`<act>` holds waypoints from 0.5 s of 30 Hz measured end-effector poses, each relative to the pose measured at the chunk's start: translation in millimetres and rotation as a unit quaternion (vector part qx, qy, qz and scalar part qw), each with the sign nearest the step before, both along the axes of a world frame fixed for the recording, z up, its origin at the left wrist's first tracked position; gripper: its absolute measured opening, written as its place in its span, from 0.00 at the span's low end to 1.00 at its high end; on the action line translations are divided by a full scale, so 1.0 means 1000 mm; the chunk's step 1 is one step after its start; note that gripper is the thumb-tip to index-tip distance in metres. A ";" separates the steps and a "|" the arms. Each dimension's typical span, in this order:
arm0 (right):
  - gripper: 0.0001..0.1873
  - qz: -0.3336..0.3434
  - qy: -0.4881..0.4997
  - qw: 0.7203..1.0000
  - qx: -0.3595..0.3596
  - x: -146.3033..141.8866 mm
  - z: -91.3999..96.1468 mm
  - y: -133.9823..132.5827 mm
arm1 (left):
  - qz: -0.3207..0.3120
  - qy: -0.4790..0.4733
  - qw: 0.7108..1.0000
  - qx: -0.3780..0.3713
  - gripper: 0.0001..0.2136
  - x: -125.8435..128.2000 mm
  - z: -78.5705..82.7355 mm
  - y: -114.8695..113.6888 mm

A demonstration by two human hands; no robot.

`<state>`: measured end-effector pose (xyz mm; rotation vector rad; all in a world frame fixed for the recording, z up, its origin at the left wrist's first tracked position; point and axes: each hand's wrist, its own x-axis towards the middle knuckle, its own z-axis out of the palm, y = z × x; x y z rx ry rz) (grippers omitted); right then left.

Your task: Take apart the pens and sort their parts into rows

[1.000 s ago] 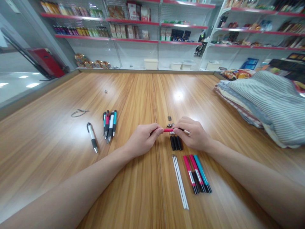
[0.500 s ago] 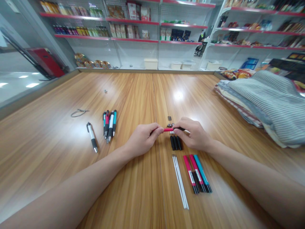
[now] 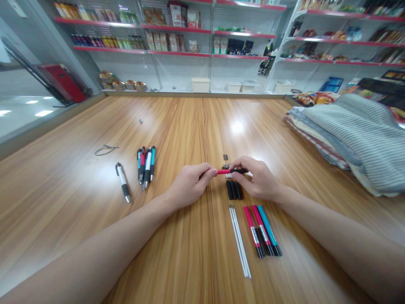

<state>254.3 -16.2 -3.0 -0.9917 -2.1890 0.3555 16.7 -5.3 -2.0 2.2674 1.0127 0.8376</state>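
A red pen barrel (image 3: 223,172) lies level between my hands, its left end pinched by my left hand (image 3: 193,182). My right hand (image 3: 255,179) is closed on the black rubber grip (image 3: 241,171) at the barrel's right end. Just below sit several black grips (image 3: 233,190) in a row, and small metal parts (image 3: 225,166) lie behind, partly covered by my right hand. Nearer me are white ink refills (image 3: 239,240) side by side. To their right are two red pen barrels (image 3: 254,230) and a blue one (image 3: 268,228).
Several pens (image 3: 145,166) lie bunched on the left, with one white pen (image 3: 122,181) apart. A grey looped cord (image 3: 105,149) rests farther left. Folded striped cloth (image 3: 363,126) is piled at the right. Store shelves (image 3: 177,52) stand beyond the table's far edge.
My right fingers have shifted slightly on the black grip, which now shows more clearly. My left hand keeps its pinch on the red barrel. Nothing else has visibly moved.
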 end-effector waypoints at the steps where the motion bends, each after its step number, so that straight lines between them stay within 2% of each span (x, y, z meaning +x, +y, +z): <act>1: 0.08 0.000 0.011 1.000 -0.009 0.000 0.000 -0.001 | 0.001 0.000 1.000 0.000 0.17 0.000 0.000 0.000; 3: 0.12 0.003 0.012 1.000 -0.018 -0.001 0.001 -0.002 | 0.001 -0.003 1.000 0.000 0.17 0.000 0.000 0.000; 8: 0.07 0.022 -0.038 0.999 0.015 0.000 0.003 0.001 | 0.001 -0.005 1.000 0.003 0.16 0.000 0.000 0.000; 15: 0.07 0.002 -0.010 1.000 0.016 0.000 0.000 0.000 | -0.001 -0.007 1.000 0.001 0.16 0.000 -0.001 0.001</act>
